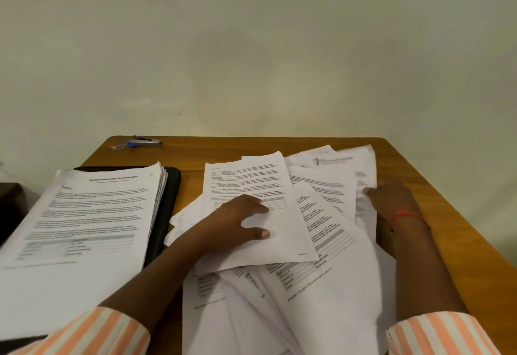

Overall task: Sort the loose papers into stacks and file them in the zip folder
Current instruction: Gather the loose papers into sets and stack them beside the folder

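Observation:
A messy spread of loose printed papers [321,284] covers the middle and right of the wooden table. My left hand [237,220] lies flat on the top sheet [251,175], fingers straight and thumb spread. My right hand [391,201] rests at the right side of the spread, its fingertips touching the edge of a blurred sheet [363,175]; whether it pinches that sheet is unclear. On the left, a neat stack of papers [84,220] lies on the black zip folder [167,201], of which only the right edge shows.
A small stapler [147,141] with a blue part sits at the table's far left corner. The wooden table [433,187] ends close to a plain wall behind and drops off at the right. A dark object [11,201] stands at the far left.

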Demonstrator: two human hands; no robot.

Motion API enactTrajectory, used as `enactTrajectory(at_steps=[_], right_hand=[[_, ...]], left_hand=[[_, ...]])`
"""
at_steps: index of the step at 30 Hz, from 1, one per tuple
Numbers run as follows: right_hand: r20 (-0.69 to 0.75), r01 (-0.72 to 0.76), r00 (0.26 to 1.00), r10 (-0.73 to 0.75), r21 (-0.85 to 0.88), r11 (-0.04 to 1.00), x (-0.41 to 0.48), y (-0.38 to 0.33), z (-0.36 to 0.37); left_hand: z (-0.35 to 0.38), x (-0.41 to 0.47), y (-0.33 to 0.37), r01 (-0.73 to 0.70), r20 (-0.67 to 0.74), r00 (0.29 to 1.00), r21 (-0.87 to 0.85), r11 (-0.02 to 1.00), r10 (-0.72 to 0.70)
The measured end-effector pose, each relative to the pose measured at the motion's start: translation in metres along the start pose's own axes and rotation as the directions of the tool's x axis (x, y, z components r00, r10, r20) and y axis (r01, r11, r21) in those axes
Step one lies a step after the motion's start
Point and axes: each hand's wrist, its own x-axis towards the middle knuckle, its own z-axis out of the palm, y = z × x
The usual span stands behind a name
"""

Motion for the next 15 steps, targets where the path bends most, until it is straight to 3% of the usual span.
enactTrajectory(at_steps=[1,2,4,6,7,9,13,15], right_hand=[[-0.163,0.039,0.986,-0.033,0.035,0.999,-0.001,-0.003,-0.001],[-0.371,0.108,0.926,-0.072,0.078,0.991,-0.002,-0.007,-0.001],[-0.71,0.309,0.698,-0.09,0.184,0.933,-0.009,-0.016,-0.001],[-0.852,0.483,0.519,0.073,0.363,0.797,-0.01,-0.021,-0.001],[-0.848,0.531,0.488,0.207,0.477,0.7,-0.011,-0.024,-0.002],[-0.75,0.537,0.537,0.387,0.657,0.529,-0.01,-0.031,0.003],[-0.593,0.389,0.715,0.37,0.777,0.494,-0.013,-0.041,0.032],[-0.537,0.372,0.7,0.471,0.837,0.402,-0.011,-0.043,0.031]], left_hand=[[0.0,0.0,0.0,0.002,0.0,1.0,-0.002,1.0,-0.002],[0.0,0.0,-0.001,0.002,-0.001,1.0,-0.003,1.0,-0.002],[0.001,0.001,-0.002,0.004,0.002,1.0,-0.007,1.0,-0.004],[0.001,0.0,-0.002,0.009,0.008,1.0,-0.017,1.0,-0.009],[0.001,-0.001,-0.003,0.009,0.008,1.0,-0.02,1.0,-0.009],[0.0,-0.001,-0.003,0.005,0.01,1.0,-0.025,1.0,-0.005],[-0.001,0.0,-0.005,-0.005,-0.03,1.0,-0.058,0.998,0.004],[0.0,0.0,-0.006,-0.01,-0.039,0.999,-0.065,0.998,0.007]])
